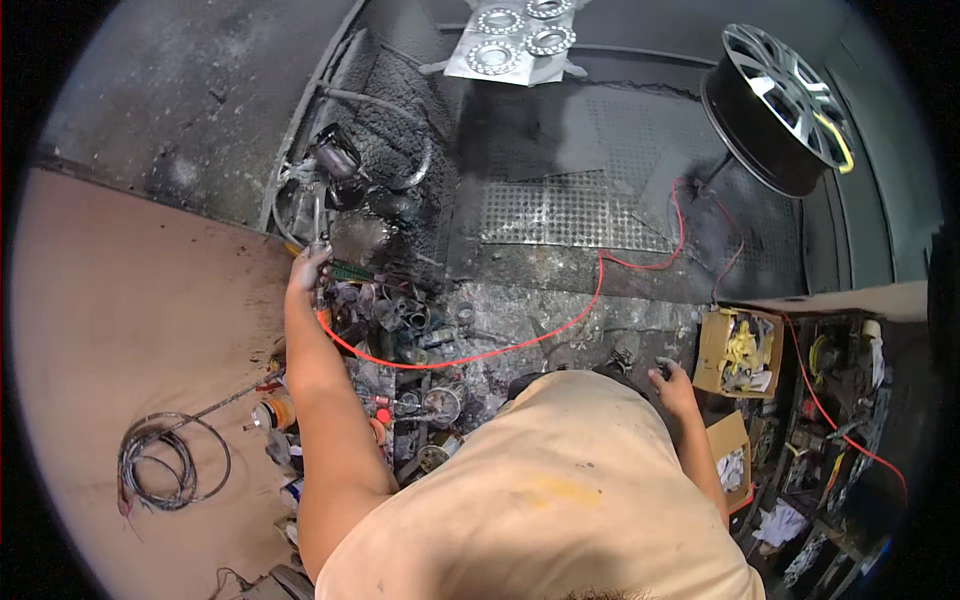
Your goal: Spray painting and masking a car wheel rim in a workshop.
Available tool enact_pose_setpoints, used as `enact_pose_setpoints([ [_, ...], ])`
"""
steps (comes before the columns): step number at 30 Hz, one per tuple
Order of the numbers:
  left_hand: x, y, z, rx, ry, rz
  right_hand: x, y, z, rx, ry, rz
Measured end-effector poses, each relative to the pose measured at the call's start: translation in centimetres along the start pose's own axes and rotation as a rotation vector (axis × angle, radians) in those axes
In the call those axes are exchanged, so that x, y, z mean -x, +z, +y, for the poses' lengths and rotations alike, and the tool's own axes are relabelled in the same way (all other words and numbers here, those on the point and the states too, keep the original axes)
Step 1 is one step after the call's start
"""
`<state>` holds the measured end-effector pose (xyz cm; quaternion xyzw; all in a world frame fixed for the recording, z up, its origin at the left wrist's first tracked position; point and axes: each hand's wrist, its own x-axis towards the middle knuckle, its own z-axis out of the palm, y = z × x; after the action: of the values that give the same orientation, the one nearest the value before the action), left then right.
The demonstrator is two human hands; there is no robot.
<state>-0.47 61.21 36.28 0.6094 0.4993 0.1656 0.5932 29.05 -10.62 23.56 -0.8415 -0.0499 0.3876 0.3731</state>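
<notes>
At the left, my left hand (313, 267) is closed around the lower end of a metal spray gun (319, 215). A red air hose (465, 362) runs from just below this hand, sagging across the floor to the right. Dark cup-like parts (340, 160) crowd the gun's upper end; I cannot tell which belong to it. Low by my right side, my right hand (675, 388) hangs with loosely curled, parted fingers and nothing visible in them. A cardboard box (712, 350) of yellow and white scraps stands nearest to it.
A wheel rim (775, 110) stands on a post at the far right. Several ring-shaped parts lie on a pale sheet (510, 77) at the back. Cans and clutter (440, 405) cover the floor left of me. Shelves (845, 400) line the right; a coiled cable (165, 465) hangs left.
</notes>
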Motion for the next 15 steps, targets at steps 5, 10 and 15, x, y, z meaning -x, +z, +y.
enact_pose_setpoints([
  [5,-1.0,-0.8,0.0,-0.192,0.005,0.114,1.6,-0.4,0.6,0.189,-0.143,0.029],
  [10,-0.2,-1.3,-3.4,-0.121,-0.024,-0.228,0.2,-0.3,1.7,0.288,-0.073,0.029],
  [15,-7.8,-2.6,-4.8,-0.362,0.135,0.208,-2.2,-0.1,1.6,0.331,-0.112,0.158],
])
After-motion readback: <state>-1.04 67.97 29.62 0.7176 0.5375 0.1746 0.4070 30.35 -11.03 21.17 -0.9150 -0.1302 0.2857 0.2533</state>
